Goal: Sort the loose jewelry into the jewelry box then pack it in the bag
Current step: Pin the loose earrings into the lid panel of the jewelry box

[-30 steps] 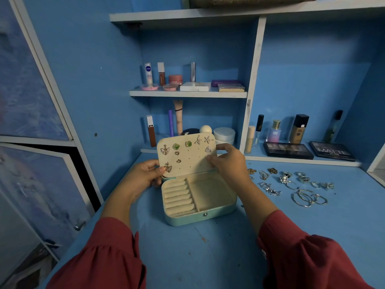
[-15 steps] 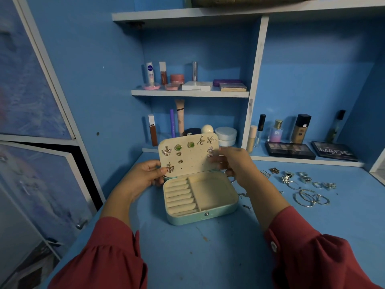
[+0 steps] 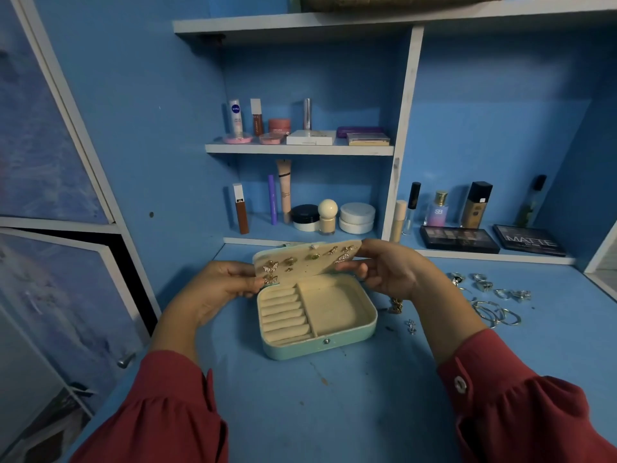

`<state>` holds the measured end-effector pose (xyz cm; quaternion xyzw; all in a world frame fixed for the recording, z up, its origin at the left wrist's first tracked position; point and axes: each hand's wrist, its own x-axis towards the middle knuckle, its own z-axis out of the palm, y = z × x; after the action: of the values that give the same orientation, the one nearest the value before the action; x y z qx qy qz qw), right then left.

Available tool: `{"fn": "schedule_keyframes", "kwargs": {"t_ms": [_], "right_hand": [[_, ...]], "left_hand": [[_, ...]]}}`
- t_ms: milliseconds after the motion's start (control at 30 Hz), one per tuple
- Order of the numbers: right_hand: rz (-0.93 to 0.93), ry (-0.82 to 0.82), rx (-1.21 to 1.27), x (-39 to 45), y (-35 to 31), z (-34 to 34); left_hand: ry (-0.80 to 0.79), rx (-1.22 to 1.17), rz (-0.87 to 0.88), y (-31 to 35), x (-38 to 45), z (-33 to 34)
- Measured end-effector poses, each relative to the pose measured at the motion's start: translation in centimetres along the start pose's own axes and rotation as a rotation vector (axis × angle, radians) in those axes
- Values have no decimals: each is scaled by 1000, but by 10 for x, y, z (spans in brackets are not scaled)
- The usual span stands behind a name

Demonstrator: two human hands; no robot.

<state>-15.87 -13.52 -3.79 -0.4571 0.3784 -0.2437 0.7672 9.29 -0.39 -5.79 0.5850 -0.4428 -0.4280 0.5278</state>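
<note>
A mint-green jewelry box (image 3: 320,345) lies open on the blue desk, with cream ring rolls on its left side and a bare compartment on its right. Its cream earring panel (image 3: 307,264) carries several gold earrings and tilts low over the box. My left hand (image 3: 220,284) pinches the panel's left edge. My right hand (image 3: 384,269) pinches its right edge. Loose jewelry (image 3: 490,302), silver rings and hoops, lies on the desk to the right, with small pieces (image 3: 410,325) close to the box.
Cosmetics fill the shelves behind: tubes and jars (image 3: 314,215), bottles (image 3: 474,205), and flat palettes (image 3: 457,238) at the back right. A cabinet door (image 3: 60,295) stands ajar at the left. No bag is in view.
The earring panel has tipped down from near upright to a low angle over the box. My right hand has shifted to grip the panel's right edge.
</note>
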Motion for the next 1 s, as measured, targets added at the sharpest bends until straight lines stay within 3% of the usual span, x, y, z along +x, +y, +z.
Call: {"fn": "schedule_keyframes", "kwargs": {"t_ms": [300,433,533,633,733,1000], "right_hand": [[-1,-128,33,-3,11,-13],[-14,-141,42,-2,15,-18],[-23,-151,19,0,15,-19],[-30,-191,-2,0,14,-21],[-53,-248,-75,-1,14,-23],[-20,-193,-41,2,16,-24]], "left_hand": [[152,136,107,15,-6,5],[250,235,338,32,-10,37],[269,365,621,39,-18,69],[191,606,891,37,-26,104],[109,889,1045,27,-31,137],[-77,1243,1061,-4,-31,172]]}}
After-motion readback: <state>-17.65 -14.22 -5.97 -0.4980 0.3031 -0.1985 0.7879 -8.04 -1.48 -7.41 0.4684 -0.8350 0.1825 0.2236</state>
